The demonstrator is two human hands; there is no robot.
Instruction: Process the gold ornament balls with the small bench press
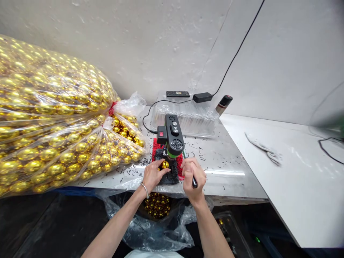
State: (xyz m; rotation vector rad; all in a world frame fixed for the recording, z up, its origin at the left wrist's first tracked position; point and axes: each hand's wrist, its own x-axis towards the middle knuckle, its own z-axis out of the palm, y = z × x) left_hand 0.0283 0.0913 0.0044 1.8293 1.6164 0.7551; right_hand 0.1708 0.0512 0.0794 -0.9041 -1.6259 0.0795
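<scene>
A small black and green bench drill press (174, 134) stands on the table, over a black base strewn with dark shavings. Beneath its head, my left hand (154, 175) pinches a shiny gold ball (165, 164) between thumb and fingers. Wrapped round the black-tipped feed lever (194, 182) on the machine's right side is my right hand (194, 175), closed. Whether the drill bit touches the ball is hidden. Below the table edge, a plastic-lined container holds many gold balls (157, 205).
Large clear bags of gold balls (53, 118) fill the left side. Behind the drill press sit a clear plastic case (188, 120), a power adapter (202, 97) with its cable and a spray can (224, 104). A pale glove-like cloth (264, 148) lies on the white table (303, 186) at right.
</scene>
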